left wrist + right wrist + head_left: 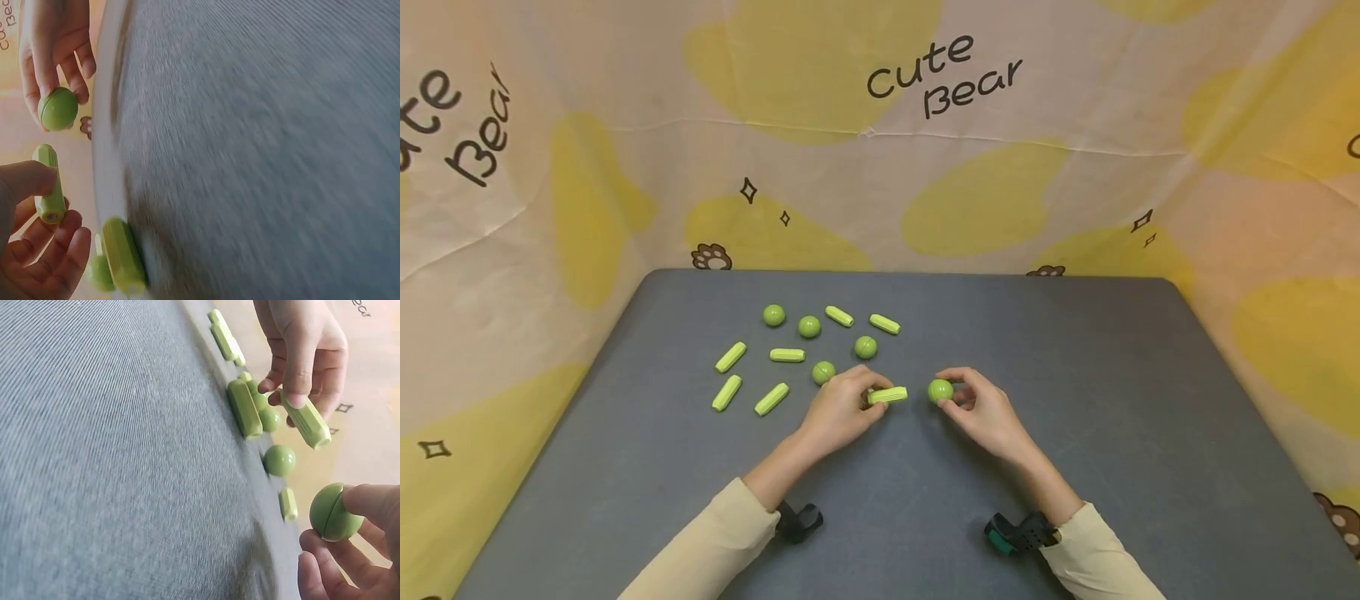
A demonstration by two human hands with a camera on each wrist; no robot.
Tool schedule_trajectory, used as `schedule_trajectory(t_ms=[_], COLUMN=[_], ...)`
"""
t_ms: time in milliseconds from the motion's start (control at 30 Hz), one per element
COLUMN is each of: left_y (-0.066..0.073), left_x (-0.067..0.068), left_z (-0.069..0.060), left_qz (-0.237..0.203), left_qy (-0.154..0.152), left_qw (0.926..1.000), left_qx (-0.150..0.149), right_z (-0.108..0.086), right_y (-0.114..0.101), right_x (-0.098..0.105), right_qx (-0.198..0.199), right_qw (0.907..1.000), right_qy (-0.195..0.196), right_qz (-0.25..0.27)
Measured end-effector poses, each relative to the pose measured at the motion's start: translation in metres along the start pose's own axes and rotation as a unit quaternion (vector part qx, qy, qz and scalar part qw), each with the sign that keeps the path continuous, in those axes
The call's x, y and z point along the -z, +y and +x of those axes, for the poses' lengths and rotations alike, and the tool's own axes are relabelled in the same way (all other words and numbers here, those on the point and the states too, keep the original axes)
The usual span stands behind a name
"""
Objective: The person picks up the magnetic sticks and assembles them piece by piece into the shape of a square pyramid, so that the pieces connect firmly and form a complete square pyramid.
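My left hand (842,408) pinches a light green ridged stick (888,395) between thumb and fingers. In the left wrist view the stick (50,187) shows a small hole in its near end. Across a short gap, my right hand (988,412) holds a glossy green ball (940,391) at its fingertips. A seam line runs round that ball (335,512) in the right wrist view. Stick and ball are apart, both held above the table. Close behind the left hand lies another green ball (823,372), partly covered by it.
On the grey table (1112,375), left of centre, lie several similar sticks, such as one stick (787,355), and loose balls, among them one ball (866,347). A patterned cloth (820,167) stands behind and at both sides. Each wrist wears a black strap (1026,533).
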State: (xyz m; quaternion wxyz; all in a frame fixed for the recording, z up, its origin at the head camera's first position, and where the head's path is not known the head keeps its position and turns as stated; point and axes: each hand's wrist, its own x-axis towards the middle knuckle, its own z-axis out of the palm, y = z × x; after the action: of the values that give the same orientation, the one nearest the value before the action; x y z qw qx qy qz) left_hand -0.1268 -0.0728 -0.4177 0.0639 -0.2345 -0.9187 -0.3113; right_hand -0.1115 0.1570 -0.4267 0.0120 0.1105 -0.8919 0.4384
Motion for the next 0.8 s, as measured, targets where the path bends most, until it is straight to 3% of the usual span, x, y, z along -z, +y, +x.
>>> schedule_trajectory(t_ms=[300,800], left_y=[0.01,0.016], left_x=[-0.017,-0.026], left_z=[0.014,0.024], left_qz=[-0.011,-0.011], left_qy=[-0.031,-0.056], left_qw=[0.9994,0.9981], left_qx=[-0.008,-0.022], right_z=[-0.005,-0.006], right_y=[0.01,0.013], right_x=[0.005,0.007], right_qx=[-0.016,-0.009], right_qw=[0.9998,0.9998], right_qy=[0.003,0.005], right_qz=[0.011,0.016])
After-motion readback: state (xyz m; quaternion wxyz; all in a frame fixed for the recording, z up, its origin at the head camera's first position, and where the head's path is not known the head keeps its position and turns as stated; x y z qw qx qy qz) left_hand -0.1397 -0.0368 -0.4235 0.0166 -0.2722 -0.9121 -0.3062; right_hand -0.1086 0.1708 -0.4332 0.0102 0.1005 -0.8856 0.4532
